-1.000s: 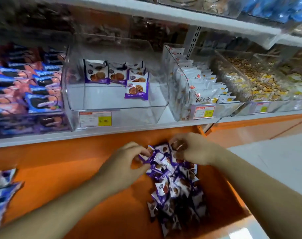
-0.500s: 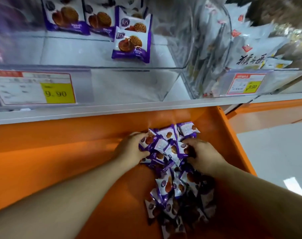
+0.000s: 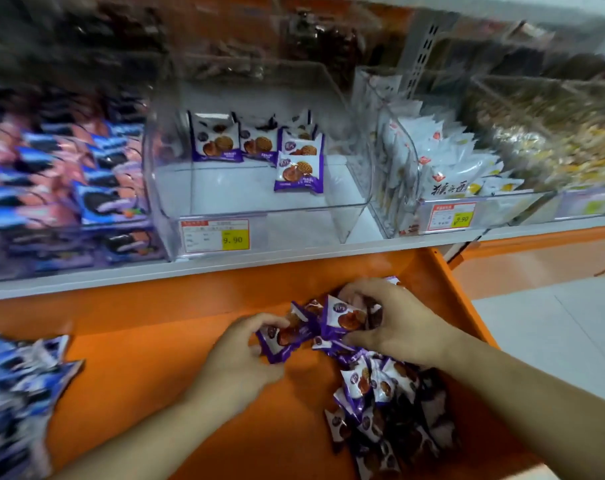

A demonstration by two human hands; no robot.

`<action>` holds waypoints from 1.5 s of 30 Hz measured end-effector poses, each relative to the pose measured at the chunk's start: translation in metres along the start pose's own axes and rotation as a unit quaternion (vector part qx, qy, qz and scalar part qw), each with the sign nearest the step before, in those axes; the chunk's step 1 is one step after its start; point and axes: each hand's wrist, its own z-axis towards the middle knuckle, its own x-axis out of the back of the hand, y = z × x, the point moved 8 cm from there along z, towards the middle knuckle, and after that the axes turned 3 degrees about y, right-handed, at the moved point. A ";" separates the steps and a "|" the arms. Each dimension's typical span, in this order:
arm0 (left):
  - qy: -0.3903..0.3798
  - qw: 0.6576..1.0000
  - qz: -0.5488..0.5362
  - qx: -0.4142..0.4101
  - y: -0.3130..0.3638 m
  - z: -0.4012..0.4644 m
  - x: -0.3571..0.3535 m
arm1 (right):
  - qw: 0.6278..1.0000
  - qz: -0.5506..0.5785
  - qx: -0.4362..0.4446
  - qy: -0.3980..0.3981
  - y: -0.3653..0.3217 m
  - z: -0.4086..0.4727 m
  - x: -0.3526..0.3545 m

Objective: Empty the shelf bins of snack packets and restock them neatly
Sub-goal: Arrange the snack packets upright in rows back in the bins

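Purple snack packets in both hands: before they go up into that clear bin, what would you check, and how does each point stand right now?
1. Left hand grips a purple packet: ok.
2. Right hand holds a bunch of packets: ok.
3. Clear bin has free floor in front of the packets standing at its back: ok.
4. Held packets all face one way: not ok, they look jumbled.
5. More packets wait in the pile on the orange ledge: ok.
6. Exact count in hand: cannot tell.
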 end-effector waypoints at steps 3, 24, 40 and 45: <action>0.014 0.999 0.001 -0.043 0.053 -0.037 0.043 | 0.998 0.014 0.065 0.014 -0.077 -0.014 0.030; 0.180 0.971 0.015 -0.159 0.185 -0.126 0.180 | 0.958 0.214 0.044 0.187 -0.230 -0.067 0.061; 0.228 0.956 -0.015 -0.186 0.177 -0.069 0.236 | 0.969 -0.021 0.088 0.232 -0.219 0.172 0.078; 0.229 0.957 -0.045 -0.174 0.167 -0.055 0.242 | 0.958 -0.158 0.126 0.203 -0.209 0.235 0.049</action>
